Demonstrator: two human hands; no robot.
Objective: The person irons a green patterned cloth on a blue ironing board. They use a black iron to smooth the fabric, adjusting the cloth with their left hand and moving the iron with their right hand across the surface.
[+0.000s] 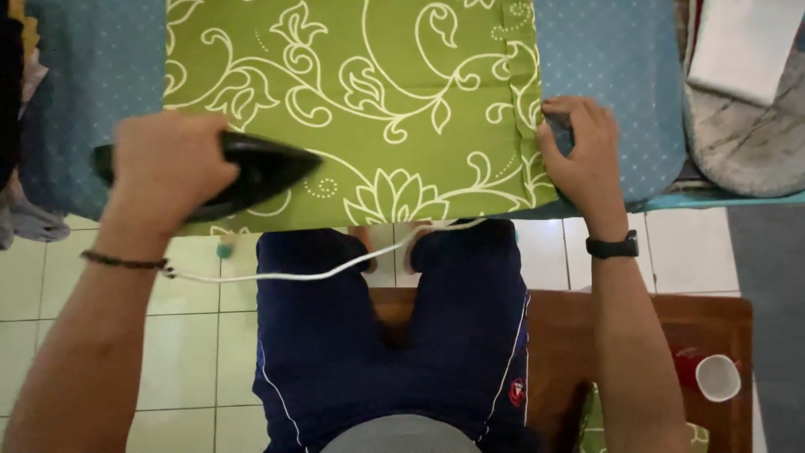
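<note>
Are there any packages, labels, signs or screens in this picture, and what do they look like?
Small badge: on the dark blue shorts, near the hem by the right arm; round, red and white.
Wristband: on the right wrist; black, its face not readable as a screen.
No packages or signs show.

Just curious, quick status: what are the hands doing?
Left hand grips iron on green cloth. Right hand pins cloth edge. White cord hangs clear.
</note>
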